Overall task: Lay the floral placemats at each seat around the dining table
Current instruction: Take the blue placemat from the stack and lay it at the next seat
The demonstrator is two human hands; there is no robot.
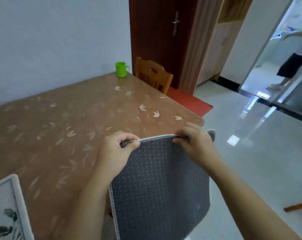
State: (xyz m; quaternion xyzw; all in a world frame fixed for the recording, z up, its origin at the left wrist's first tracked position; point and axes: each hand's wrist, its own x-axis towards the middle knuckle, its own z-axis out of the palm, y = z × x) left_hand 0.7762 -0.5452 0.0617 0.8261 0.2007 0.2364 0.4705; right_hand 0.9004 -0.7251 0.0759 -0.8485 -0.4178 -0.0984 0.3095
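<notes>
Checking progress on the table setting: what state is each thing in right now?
Held placemat: gripped by left hand and right hand, grey backing up, hanging off the table edge.
Second placemat: flat, floral side up.
Green cup: upright.
Door: closed.

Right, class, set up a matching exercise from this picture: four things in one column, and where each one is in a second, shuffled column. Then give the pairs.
Things:
1. green cup
2. grey-backed mat
3. floral mat
4. wooden chair

Places:
A. lying flat on the table's near left edge
B. at the far end of the table, before the dark red door
C. on the table's far corner, near the wall
D. held by its top edge in the left hand and right hand

Pairs: 1-C, 2-D, 3-A, 4-B
</notes>
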